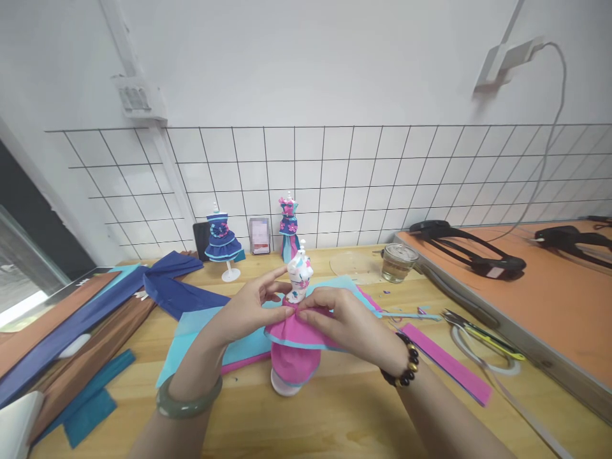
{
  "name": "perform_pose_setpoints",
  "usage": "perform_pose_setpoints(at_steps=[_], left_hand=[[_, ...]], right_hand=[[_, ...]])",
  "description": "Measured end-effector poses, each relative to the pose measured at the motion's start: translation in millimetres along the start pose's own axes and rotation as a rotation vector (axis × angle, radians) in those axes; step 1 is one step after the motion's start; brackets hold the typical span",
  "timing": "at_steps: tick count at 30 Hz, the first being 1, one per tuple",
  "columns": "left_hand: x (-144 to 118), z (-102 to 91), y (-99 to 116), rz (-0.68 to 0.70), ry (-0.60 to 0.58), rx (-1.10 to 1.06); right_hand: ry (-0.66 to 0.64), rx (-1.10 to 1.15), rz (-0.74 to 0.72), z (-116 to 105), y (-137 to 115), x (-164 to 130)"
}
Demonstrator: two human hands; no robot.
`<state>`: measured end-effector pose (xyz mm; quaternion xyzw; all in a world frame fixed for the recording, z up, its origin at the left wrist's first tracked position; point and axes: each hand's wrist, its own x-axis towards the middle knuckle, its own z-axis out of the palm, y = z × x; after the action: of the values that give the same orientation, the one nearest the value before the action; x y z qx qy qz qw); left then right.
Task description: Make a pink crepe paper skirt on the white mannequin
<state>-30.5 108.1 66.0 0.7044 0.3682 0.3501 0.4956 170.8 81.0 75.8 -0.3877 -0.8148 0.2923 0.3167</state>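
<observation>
A small white dress form (299, 275) with pink and blue decorations on its bodice stands upright before me. A pink paper skirt (294, 363) with light blue edging hangs around its lower part in two layers. At the waist, my left hand (251, 303) pinches the gathered top of the upper layer, its thumb in front and its fingers reaching around the form. My right hand (347, 319) pinches the same upper layer just to the right, fingers curled over the paper. The round white base (285, 384) shows under the skirt. The fingertips partly cover the gathers.
Light blue paper (191, 341) lies behind the form. Two dressed forms, one blue (223, 242) and one pink-and-blue (288, 223), stand at the back near a phone (259, 236). A glass (398, 262), scissors (482, 335) and a pink strip (449, 366) lie right; paper strips (95, 325) left.
</observation>
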Motion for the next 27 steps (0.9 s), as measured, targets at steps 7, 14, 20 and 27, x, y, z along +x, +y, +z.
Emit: perform_pose_setpoints(at_steps=[7, 14, 20, 27], left_hand=[[-1.1, -1.5, -1.1, -0.018, -0.037, -0.078], [-2.9, 0.5, 2.2, -0.028, -0.04, -0.071], [-3.8, 0.9, 2.9, -0.013, -0.036, -0.029], [-3.2, 0.8, 1.6, -0.02, -0.02, -0.004]], right_hand=[[-0.042, 0.099, 0.014, -2.3, -1.6, 0.2], [0.002, 0.142, 0.088, -0.5, -2.4, 0.8], [0.064, 0.147, 0.136, 3.3, 2.9, 2.0], [0.112, 0.115, 0.134, 5.9, 5.6, 2.9]])
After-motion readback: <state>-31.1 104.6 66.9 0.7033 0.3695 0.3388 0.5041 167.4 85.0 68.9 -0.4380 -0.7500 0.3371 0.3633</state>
